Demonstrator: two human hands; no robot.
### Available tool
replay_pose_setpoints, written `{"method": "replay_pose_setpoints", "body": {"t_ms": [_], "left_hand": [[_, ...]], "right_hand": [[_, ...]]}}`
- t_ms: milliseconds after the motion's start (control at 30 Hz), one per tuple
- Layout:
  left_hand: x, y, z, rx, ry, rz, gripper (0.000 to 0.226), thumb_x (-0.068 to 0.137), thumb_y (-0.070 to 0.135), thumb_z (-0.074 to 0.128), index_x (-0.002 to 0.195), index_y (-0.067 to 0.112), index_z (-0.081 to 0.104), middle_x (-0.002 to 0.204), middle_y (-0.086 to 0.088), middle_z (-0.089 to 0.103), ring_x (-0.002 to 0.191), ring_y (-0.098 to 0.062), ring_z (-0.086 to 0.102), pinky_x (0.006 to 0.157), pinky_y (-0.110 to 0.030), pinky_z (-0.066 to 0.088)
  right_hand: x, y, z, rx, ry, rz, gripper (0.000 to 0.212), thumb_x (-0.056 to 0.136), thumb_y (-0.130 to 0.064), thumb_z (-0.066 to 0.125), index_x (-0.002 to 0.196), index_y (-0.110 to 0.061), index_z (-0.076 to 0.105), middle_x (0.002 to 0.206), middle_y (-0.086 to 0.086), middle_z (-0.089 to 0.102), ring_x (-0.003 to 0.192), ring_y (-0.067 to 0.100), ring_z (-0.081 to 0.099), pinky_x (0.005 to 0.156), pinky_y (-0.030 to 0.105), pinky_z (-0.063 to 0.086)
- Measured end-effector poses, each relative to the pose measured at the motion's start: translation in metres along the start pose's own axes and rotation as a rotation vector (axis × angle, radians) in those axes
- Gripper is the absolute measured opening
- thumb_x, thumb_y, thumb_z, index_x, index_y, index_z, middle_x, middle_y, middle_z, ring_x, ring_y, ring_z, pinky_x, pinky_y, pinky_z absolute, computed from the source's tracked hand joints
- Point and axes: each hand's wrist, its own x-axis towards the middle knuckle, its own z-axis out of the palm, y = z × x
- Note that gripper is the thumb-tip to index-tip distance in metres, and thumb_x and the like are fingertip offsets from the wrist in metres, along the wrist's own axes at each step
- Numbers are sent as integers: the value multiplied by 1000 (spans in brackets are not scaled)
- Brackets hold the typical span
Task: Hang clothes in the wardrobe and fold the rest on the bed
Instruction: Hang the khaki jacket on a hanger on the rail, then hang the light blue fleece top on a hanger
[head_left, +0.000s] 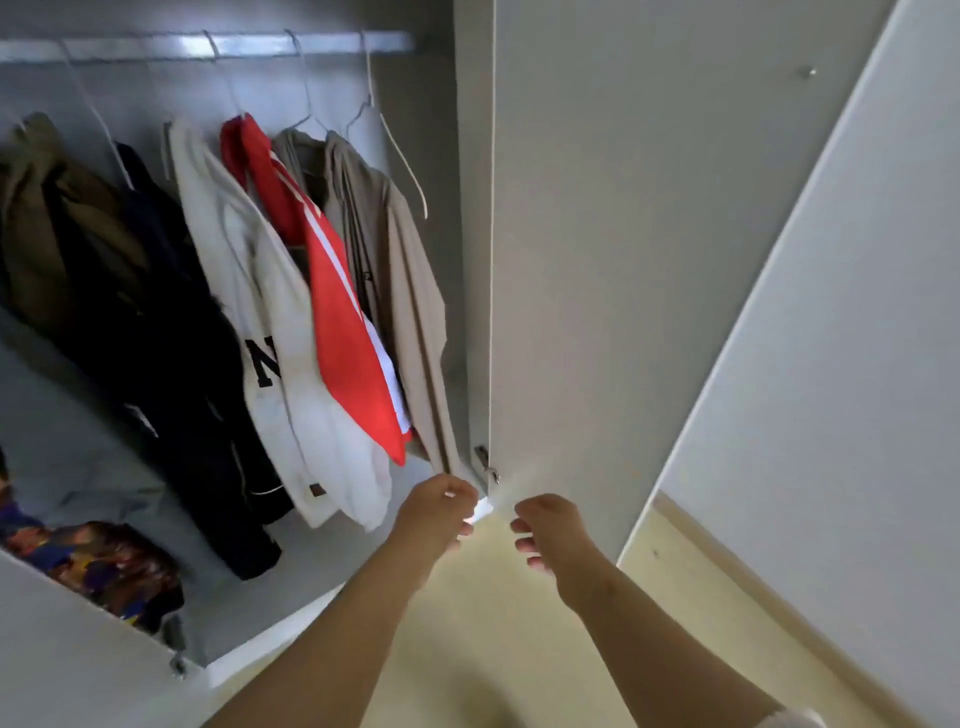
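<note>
Open wardrobe, left: clothes hang from the rail. Left hand pinches the lower hem of the beige garment, rightmost on the rail. Right hand is just beside it, fingers loosely curled, holding nothing. Pale floor near; white wall right.

At 10 o'clock the olive jacket is running off-frame; at 8 o'clock a door is half-covering the patterned cloth.
</note>
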Motion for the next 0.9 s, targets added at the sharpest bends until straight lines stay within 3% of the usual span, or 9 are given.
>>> {"method": "replay_pose_setpoints", "body": {"t_ms": [267, 500, 733, 900], "left_hand": [[-135, -88, 81, 157, -337, -38, 10, 87, 13, 53, 82, 15, 60, 70, -1, 58, 58, -14, 56, 54, -22, 39], [-266, -132, 188, 388, -609, 57, 11, 88, 20, 52, 82, 19, 61, 73, 2, 61, 62, -12, 59, 60, -23, 45], [-454, -178, 323, 541, -913, 184, 19, 88, 11, 50, 73, 20, 58, 63, 2, 55, 54, -12, 51, 52, -20, 38], [-594, -217, 400, 605, -1098, 203, 17, 90, 12, 50, 77, 19, 58, 68, 2, 55, 55, -9, 51, 50, -20, 38]], "right_hand": [[-154, 147, -66, 154, 276, 191, 12, 90, -8, 46, 81, -13, 52, 71, 2, 54, 53, 13, 46, 48, 18, 31], [-297, 265, -146, 396, 544, 263, 10, 91, -13, 47, 87, -13, 56, 73, -1, 57, 57, 12, 51, 53, 21, 37], [-471, 398, -239, 622, 841, 299, 14, 91, -12, 48, 81, -16, 56, 71, -1, 57, 55, 12, 51, 54, 21, 37], [-597, 490, -300, 705, 1034, 321, 13, 89, -7, 45, 83, -12, 56, 69, 2, 57, 52, 15, 49, 49, 21, 32]]}}
